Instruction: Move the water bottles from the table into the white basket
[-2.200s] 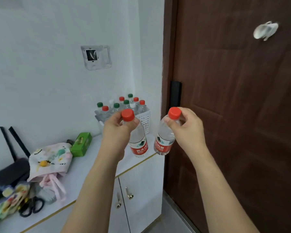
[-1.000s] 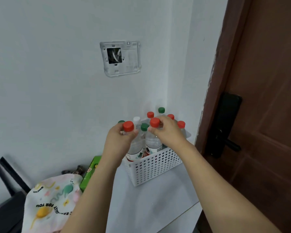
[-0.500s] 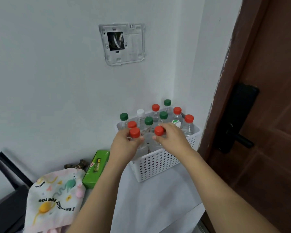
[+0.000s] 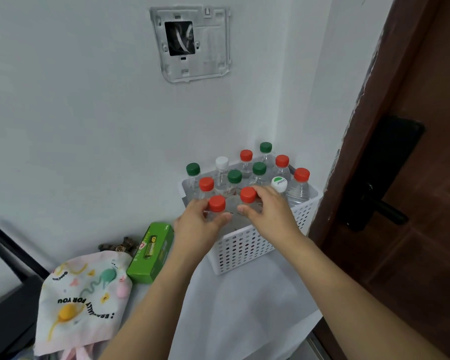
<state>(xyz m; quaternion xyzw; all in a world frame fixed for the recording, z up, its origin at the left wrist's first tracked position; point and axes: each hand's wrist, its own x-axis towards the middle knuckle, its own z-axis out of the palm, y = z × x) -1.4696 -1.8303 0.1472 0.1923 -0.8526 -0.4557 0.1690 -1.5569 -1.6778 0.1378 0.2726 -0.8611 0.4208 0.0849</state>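
We counted 12 water bottles upright in the white basket (image 4: 255, 245), which sat on the white table (image 4: 244, 302) in the corner by the wall & brown door (image 4: 413, 178): 6 red caps, 4 green, 2 white. Left hand (image 4: 195, 227) was pinching the neck of the front-left red-cap bottle (image 4: 217, 203), thumb & fingers closed round it; right hand (image 4: 270, 211) gripped the neck of the next red-cap bottle (image 4: 248, 194) the same way; both bottles were already down inside the basket, front row. Left of the basket lay 1 green battery box (image 4: 151, 253) & 1 printed cloth bag (image 4: 81, 297); no bottles seen loose on the table.
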